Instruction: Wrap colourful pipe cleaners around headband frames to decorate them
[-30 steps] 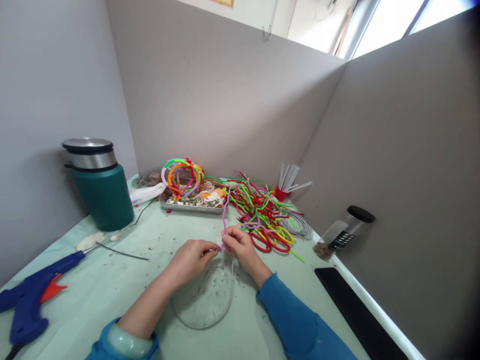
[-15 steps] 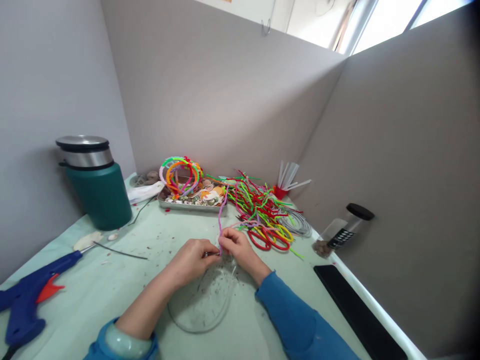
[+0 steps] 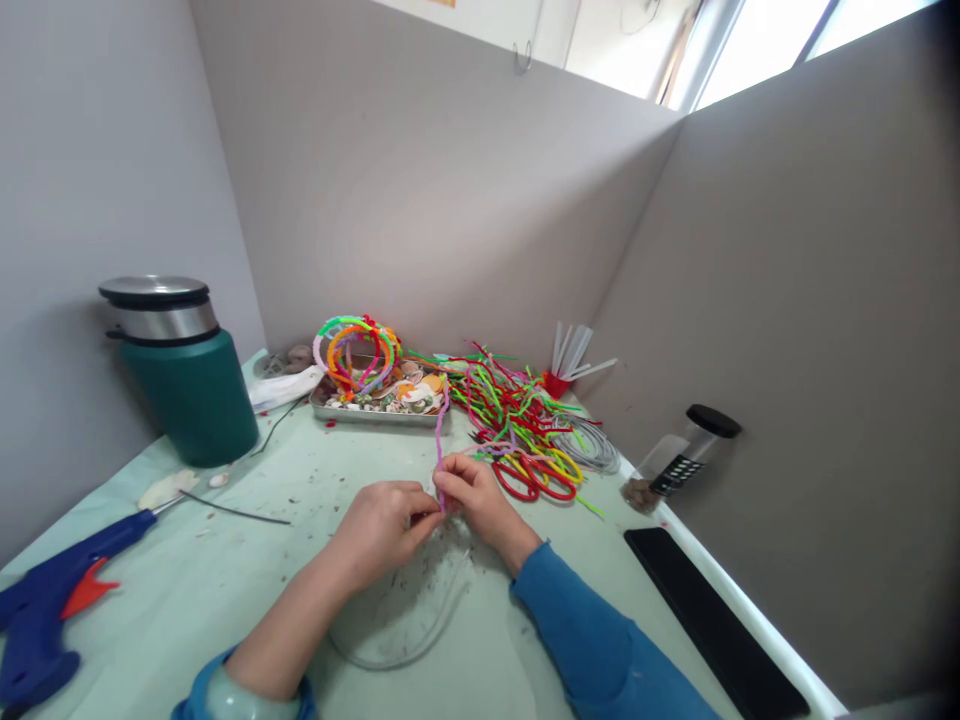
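Note:
A purple pipe cleaner (image 3: 440,425) stands up between my hands, its upper end reaching toward the tray. My right hand (image 3: 476,500) pinches it between thumb and fingers. Close beside, my left hand (image 3: 390,520) is closed, its fingertips pressed together at the pipe cleaner's lower end. A clear grey wire loop (image 3: 397,662) curves below my hands toward me; where it meets my fingers is hidden. Behind my right hand lie red-handled scissors (image 3: 551,480) and a heap of coloured pipe cleaners (image 3: 510,400).
A metal tray (image 3: 375,415) holds shells and colourful wrapped rings (image 3: 356,355). At left stand a green flask (image 3: 187,395) and a blue glue gun (image 3: 45,610). Coiled grey wire (image 3: 600,445), glue sticks (image 3: 574,350), a jar (image 3: 682,460) and a black strip (image 3: 712,620) are at right.
My left fingers have shifted slightly along the lower end of the purple pipe cleaner. The wire loop has moved a little, and the whole view has shifted slightly.

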A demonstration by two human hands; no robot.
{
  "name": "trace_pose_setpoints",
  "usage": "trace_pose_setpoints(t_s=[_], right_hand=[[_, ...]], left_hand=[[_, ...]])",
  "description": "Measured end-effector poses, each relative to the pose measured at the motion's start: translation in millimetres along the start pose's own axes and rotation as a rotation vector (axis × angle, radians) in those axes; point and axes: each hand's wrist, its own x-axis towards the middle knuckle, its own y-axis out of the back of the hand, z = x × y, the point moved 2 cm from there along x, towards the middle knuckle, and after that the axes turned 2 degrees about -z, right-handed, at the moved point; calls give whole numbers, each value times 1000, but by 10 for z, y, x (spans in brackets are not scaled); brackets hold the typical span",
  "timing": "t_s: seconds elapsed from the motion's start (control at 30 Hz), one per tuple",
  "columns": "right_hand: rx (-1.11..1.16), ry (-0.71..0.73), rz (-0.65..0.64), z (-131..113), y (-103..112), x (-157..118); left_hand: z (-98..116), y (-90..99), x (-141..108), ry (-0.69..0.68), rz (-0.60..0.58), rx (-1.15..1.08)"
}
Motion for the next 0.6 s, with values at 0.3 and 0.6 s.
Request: trace_pose_setpoints(t_s=[0.3, 0.6], right_hand=[[306, -46, -4, 82, -3, 22], [476, -109, 9, 88, -53, 8]], left_hand=[[86, 109, -23, -155, 227, -43], [18, 123, -14, -102, 434, -162]])
